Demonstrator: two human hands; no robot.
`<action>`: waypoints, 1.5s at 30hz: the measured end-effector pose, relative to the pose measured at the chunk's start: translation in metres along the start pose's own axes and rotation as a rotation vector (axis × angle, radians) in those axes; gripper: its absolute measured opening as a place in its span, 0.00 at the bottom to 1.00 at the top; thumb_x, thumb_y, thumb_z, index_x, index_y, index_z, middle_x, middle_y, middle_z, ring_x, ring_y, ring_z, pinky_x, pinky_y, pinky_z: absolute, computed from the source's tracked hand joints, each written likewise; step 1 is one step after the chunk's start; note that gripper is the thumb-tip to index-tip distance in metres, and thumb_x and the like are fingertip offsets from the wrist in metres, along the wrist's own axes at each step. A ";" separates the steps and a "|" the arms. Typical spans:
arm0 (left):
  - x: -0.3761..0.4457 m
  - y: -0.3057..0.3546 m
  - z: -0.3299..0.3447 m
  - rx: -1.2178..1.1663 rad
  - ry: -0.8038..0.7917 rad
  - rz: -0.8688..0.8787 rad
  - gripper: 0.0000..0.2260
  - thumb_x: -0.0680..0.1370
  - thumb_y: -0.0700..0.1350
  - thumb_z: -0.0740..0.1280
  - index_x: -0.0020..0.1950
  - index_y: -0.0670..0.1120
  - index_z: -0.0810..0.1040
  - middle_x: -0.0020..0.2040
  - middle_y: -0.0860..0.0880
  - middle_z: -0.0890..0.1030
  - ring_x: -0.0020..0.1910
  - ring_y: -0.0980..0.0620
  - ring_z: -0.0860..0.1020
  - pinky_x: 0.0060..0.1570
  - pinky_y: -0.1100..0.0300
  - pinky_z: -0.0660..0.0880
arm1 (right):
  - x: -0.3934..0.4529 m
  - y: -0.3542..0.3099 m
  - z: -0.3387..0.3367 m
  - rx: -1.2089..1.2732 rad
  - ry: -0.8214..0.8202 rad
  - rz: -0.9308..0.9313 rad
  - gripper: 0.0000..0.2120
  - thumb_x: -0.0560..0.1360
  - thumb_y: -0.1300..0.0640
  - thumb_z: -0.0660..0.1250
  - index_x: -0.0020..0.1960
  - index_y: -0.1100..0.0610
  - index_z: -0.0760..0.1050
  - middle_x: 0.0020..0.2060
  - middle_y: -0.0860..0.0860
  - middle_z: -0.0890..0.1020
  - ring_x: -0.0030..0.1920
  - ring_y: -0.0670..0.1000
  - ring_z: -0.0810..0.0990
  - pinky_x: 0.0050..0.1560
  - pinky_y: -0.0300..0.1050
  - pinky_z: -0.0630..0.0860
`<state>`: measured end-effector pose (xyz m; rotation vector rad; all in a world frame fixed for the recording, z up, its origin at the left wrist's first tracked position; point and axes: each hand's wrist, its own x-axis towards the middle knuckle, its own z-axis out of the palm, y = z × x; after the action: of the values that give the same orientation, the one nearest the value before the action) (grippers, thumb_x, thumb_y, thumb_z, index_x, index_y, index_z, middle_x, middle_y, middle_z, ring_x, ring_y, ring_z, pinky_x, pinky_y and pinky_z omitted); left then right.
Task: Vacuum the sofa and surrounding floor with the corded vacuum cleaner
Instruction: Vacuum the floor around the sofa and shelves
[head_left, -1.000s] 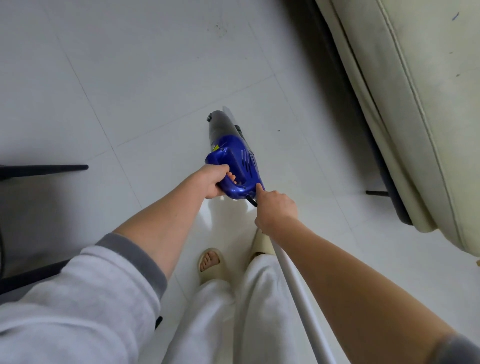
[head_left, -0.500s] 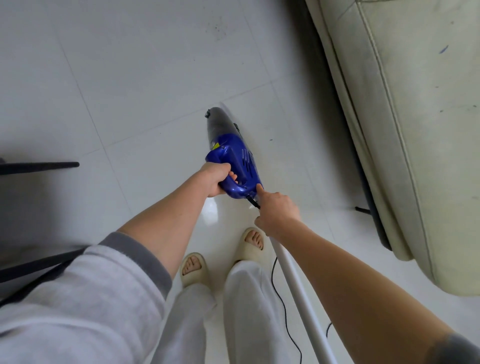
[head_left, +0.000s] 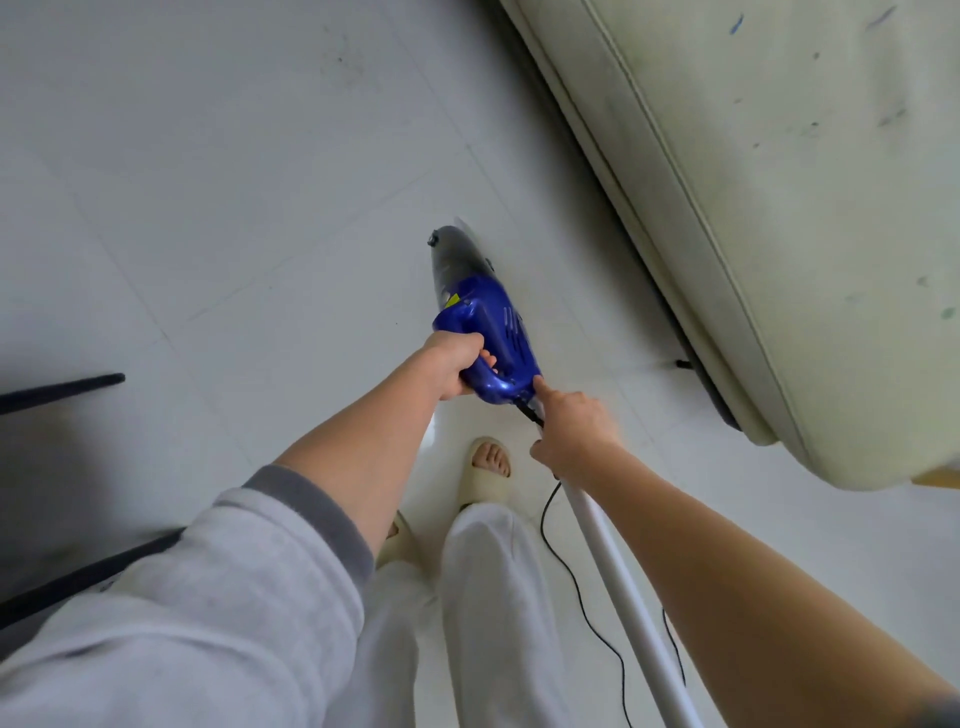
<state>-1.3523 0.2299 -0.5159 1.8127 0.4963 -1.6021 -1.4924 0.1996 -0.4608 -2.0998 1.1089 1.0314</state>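
Down over the pale, glossy tiled floor (head_left: 218, 218), the blue plastic handheld vacuum cleaner with a smoky grey dust cup (head_left: 480, 317) is held out in front of the person, its grey nose pointing away from them and its blue handle toward them. The left hand (head_left: 454, 366) grips the loop handle at the rear of the blue body, fingers curled through and around it. The right hand (head_left: 571, 434) is wrapped round the top of a long white tube (head_left: 618, 582) just behind the vacuum, its forefinger stretched out so the tip touches the back end of the blue casing. A thin black power cord (head_left: 576, 597) leaves the rear of the vacuum beside that hand and trails in loose curves across the floor toward the near edge of the view. The cream leather sofa with piped seams (head_left: 779, 208) fills the far right corner, its lower edge close to the vacuum but not touching it; small dark and blue marks dot its surface. Below the hands, one foot in a beige open-toed slipper (head_left: 485, 470) stands on the tiles, with white trouser legs (head_left: 488, 597) beneath. Dark slim furniture legs (head_left: 62, 391) reach in from the left edge of the floor.
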 end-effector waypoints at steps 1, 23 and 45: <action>-0.001 -0.004 0.004 0.014 0.000 0.000 0.09 0.81 0.36 0.57 0.41 0.42 0.71 0.36 0.47 0.74 0.34 0.53 0.73 0.47 0.57 0.75 | -0.004 0.004 0.004 0.019 -0.007 0.009 0.32 0.74 0.56 0.66 0.75 0.51 0.57 0.43 0.53 0.71 0.48 0.56 0.76 0.42 0.47 0.73; 0.003 -0.030 -0.044 0.068 0.023 0.026 0.08 0.79 0.35 0.58 0.42 0.42 0.71 0.34 0.48 0.72 0.33 0.54 0.72 0.42 0.57 0.76 | -0.003 -0.030 0.052 -0.028 0.080 -0.036 0.26 0.74 0.60 0.65 0.69 0.54 0.62 0.33 0.49 0.65 0.41 0.53 0.71 0.37 0.45 0.68; 0.001 -0.052 0.039 0.120 -0.107 0.019 0.07 0.80 0.36 0.59 0.43 0.42 0.72 0.35 0.48 0.73 0.34 0.53 0.74 0.47 0.56 0.76 | -0.029 0.040 0.057 0.032 0.078 0.111 0.30 0.74 0.63 0.63 0.73 0.53 0.58 0.42 0.52 0.72 0.43 0.54 0.75 0.39 0.46 0.72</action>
<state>-1.4144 0.2399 -0.5300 1.8006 0.3400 -1.7383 -1.5580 0.2341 -0.4733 -2.0888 1.2844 0.9826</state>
